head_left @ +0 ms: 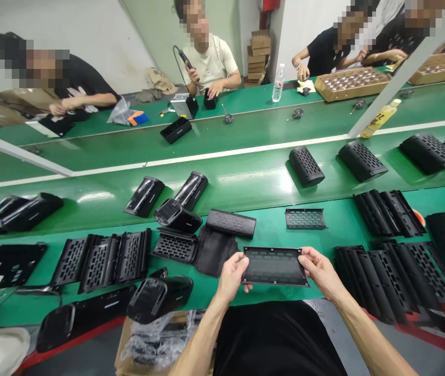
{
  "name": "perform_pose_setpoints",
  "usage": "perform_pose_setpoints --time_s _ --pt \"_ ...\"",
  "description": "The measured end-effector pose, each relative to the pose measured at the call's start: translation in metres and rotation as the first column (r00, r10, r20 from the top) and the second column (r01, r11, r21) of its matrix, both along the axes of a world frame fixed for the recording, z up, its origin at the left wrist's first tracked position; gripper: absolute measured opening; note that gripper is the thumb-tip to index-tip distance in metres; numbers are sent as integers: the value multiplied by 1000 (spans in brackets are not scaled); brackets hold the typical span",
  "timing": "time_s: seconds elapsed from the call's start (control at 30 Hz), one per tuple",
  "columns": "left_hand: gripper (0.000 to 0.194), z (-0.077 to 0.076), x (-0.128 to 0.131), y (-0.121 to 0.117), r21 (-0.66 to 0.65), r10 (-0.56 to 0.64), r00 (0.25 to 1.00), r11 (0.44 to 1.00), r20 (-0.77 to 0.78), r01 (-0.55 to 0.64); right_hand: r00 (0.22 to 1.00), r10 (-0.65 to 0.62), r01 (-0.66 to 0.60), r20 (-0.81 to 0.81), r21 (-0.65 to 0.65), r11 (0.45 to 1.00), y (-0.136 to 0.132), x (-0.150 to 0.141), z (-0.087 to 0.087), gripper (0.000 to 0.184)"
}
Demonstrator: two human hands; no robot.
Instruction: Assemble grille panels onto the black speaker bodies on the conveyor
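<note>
The left end of a slotted panel [275, 267] is pinched between the thumb and fingers of the left hand [231, 274]; the right end is pinched likewise, toward its far corner, by the right hand [318, 269]. The panel is held over the near edge of the tabletop [269, 227], its inner face turned up. Since only the ends are gripped, the middle is left uncovered, presumably so that it can be seen while the frame is steadied. A dark mesh seems to be laid across the slots; whether it is fixed cannot be told.

Just left of the left hand, a mesh pile [215, 256] is laid flat, likely for easy reach; its far side is overlapped by a second panel [231, 223]. A loose panel [305, 219] is set apart toward the tabletop's far edge. Farther out, the left row [101, 261] and right row [379, 282] of panels are packed closely, probably to save room. Beyond the far edge, curved shells [306, 166] are carried on a green belt [246, 175].
</note>
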State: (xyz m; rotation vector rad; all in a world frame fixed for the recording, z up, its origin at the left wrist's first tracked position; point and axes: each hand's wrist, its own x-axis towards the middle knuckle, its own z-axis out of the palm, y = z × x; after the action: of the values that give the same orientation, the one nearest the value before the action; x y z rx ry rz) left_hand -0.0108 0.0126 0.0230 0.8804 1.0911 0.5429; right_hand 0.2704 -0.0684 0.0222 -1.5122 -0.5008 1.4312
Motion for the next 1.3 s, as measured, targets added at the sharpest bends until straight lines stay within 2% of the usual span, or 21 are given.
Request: perform_pose_setpoints --time_s 0.3,0.57,0.73,0.8,0.87,0.93,1.0,1.1,1.2,1.3 --pt "48 -3 -4 1 -2 23 1000 1000 21 -23 1000 8 -8 -14 -4 1000 2 -4 -8 43" --pt "50 -7 -7 3 -16 56 998 998 33 -56 999 18 -18 -34 4 1000 7 -7 -6 43" --pt "53 -4 -10 4 -45 90 995 995 38 -88 999 11 -12 -54 -21 1000 10 -11 1 44" --pt "61 -1 -14 3 -71 119 986 991 114 -111 994 -20 17 -109 -32 999 12 -15 7 46" --pt "80 2 -17 -2 -94 158 951 986 267 -138 984 -64 59 -168 -36 998 15 -22 15 47" --pt "103 5 -17 -10 -87 199 873 980 446 -180 972 -102 97 -211 -34 995 19 -34 27 46" --pt "118 6 -15 -21 -48 211 801 974 561 -223 962 -108 104 -249 -29 994 21 -49 38 44" --pt "112 8 -11 -34 -11 237 769 958 594 -286 946 -29 22 -323 -27 999 19 -68 51 40" --pt "105 16 -21 -43 -35 339 728 916 595 -399 919 153 -158 -364 15 987 23 -75 56 38" --pt "104 30 -49 -52 -78 437 665 865 606 -496 914 341 -327 -220 99 940 55 -87 52 51"
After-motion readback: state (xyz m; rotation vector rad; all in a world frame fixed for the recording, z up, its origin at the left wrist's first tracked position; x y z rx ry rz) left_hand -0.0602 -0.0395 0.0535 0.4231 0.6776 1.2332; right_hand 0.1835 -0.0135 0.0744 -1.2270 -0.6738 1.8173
